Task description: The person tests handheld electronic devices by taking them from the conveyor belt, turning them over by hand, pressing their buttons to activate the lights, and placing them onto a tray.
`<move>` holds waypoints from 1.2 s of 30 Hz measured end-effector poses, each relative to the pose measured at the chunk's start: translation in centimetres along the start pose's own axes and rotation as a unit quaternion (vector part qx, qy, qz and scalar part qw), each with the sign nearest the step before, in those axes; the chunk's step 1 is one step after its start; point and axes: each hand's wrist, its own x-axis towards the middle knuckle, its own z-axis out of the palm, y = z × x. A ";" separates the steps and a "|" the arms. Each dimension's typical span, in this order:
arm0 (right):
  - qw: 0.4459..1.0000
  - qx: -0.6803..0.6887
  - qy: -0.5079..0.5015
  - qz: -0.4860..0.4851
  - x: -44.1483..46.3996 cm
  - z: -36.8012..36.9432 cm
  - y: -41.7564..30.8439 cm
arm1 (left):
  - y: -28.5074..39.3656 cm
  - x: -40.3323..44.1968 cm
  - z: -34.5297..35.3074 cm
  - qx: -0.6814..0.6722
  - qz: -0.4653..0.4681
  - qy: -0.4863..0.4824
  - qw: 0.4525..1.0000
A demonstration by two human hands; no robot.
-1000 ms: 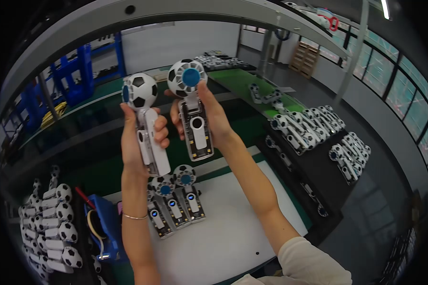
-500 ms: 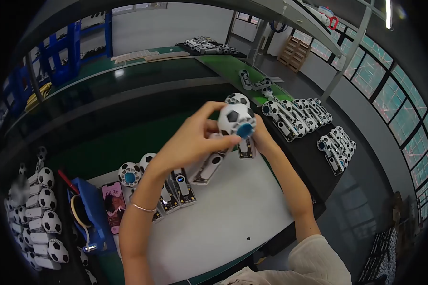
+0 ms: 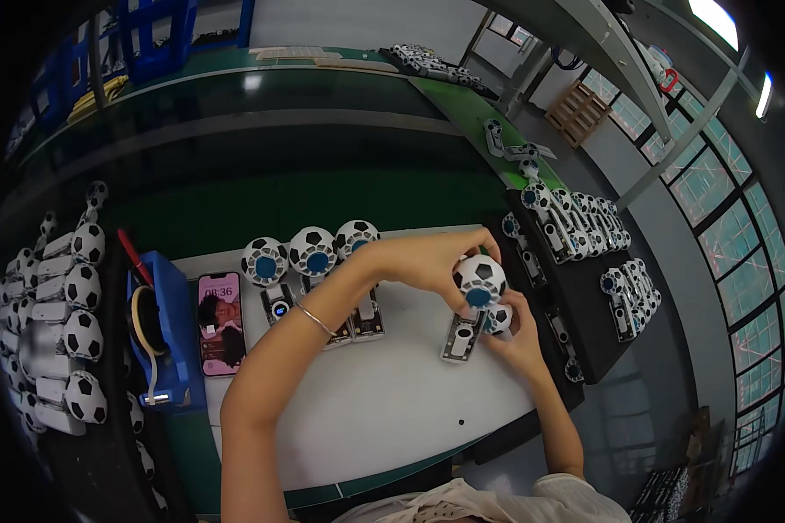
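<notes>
Football-headed device (image 3: 481,277) pinched between thumb and fingers of the left grip (image 3: 436,260); its ball lies within that grip, blue disc (image 3: 478,298) toward the wearer, pale body slanting down and left. Whether the body touches the bench (image 3: 366,410): cannot tell. Second device (image 3: 500,320) is just below and right of the first; the right grip (image 3: 519,340) is closed around its ball, thumb on the near side. Its body is hidden.

Left of the left grip, three more devices (image 3: 312,251) stand in a row, balls away from the wearer, bodies partly covered by the left forearm; leftmost has a lit display (image 3: 279,309). Farther left of the left grip: phone (image 3: 221,324), screen reading 08:36, then blue holder (image 3: 180,340) with tape roll (image 3: 146,321) and red pen (image 3: 136,257). Leftmost, a stacked batch (image 3: 83,336) of similar devices.

Right of the right grip, beyond the bench edge, a black surface (image 3: 595,340) carries two grouped batches (image 3: 576,225). Nearer the wearer than both grips: small dark spot (image 3: 460,422) on the bench.
</notes>
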 end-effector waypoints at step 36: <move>0.914 -0.381 -0.078 0.116 2.7 -3.4 -10.8 | 8.7 -7.4 -2.3 0.411 -0.158 0.235 0.867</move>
